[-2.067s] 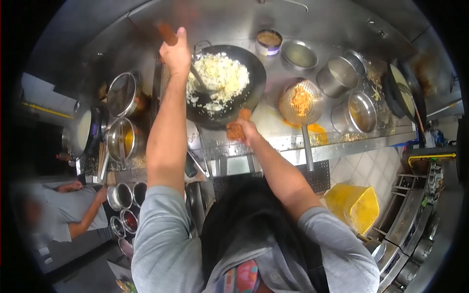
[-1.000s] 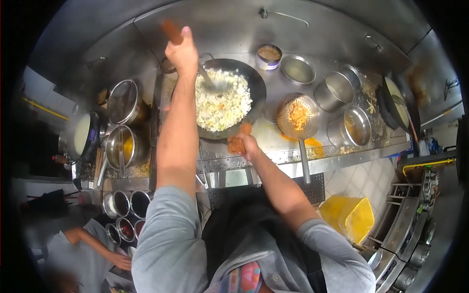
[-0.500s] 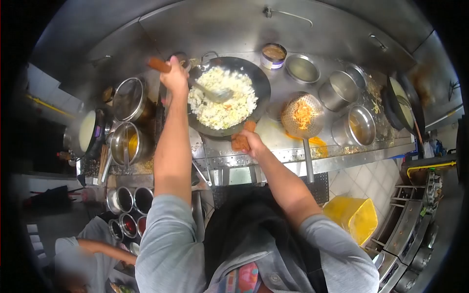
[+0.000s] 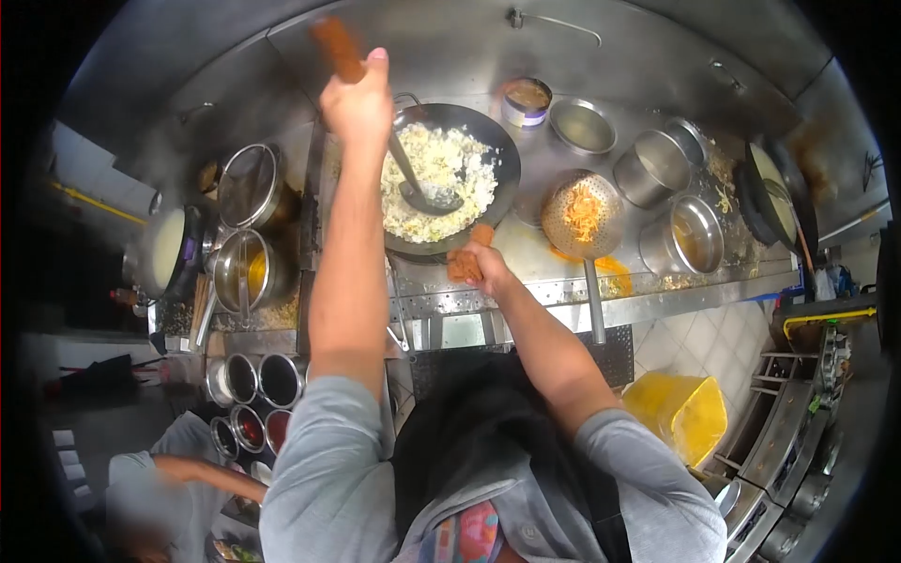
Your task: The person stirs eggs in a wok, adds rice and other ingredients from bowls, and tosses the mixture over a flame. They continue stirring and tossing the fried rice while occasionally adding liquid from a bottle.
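My left hand [image 4: 359, 103] is closed around a long ladle [image 4: 405, 164] below its wooden grip. The ladle's bowl rests in the pale fried rice [image 4: 450, 155], which is flecked with orange and green. A dark wok [image 4: 508, 178] holds the rice. My right hand [image 4: 485, 267] is wrapped round a brown cloth [image 4: 463, 266] at the wok's near edge; the handle there is mostly hidden by cloth and fingers. Part of the wok's left side is behind my left hand and forearm.
To the right, a perforated strainer [image 4: 605, 220] holds orange shreds. Metal pots [image 4: 649, 169] and an open can [image 4: 526, 98] stand beyond it. Pots of liquid [image 4: 242, 281] are at left. A yellow bin [image 4: 676, 413] stands below the counter. Another person's arm [image 4: 211, 477] shows lower left.
My left hand has moved up and to the right, bringing the ladle's handle steeper and its bowl slightly lower in the rice. The right hand stays nearly in place on the cloth.
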`<state>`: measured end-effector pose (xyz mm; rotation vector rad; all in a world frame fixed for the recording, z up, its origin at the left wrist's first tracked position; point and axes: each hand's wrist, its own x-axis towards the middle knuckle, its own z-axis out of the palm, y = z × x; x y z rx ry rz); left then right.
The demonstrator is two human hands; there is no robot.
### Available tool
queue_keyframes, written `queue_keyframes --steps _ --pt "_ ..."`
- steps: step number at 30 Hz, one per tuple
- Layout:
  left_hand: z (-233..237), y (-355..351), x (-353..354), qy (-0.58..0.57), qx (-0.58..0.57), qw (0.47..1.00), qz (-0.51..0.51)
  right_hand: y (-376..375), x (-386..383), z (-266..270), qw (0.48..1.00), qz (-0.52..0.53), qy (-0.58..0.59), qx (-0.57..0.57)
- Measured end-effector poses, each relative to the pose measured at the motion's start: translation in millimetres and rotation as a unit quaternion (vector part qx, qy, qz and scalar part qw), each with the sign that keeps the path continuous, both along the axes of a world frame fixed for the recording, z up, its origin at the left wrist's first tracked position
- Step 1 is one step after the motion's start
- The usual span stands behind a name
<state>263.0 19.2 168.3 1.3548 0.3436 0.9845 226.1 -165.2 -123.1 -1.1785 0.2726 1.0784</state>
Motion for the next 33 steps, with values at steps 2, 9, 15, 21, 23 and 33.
queue_keyframes --steps 2,9,15,21,23,33 --pt "-37 -5 -18 0.006 0.199 0.975 0.096 -4 -2 0 1.000 -0.013 -0.001 -0.009" --pt "-44 38 -1 0.067 0.007 0.998 0.017 -1 1 0 1.000 0.001 0.007 -0.002" --pt "-124 44 38 0.061 0.184 0.977 0.085 -5 -1 -6 1.000 0.008 0.009 -0.015" --pt "-75 54 56 -0.092 0.150 0.981 0.087 -5 5 9 0.999 0.026 0.028 -0.026" --pt "-130 83 79 -0.004 0.178 0.970 0.166 -2 8 8 0.998 0.039 0.037 -0.030" --pt "-8 85 -8 0.089 -0.003 0.995 -0.032 -21 -66 55 0.991 -0.101 0.083 0.019"
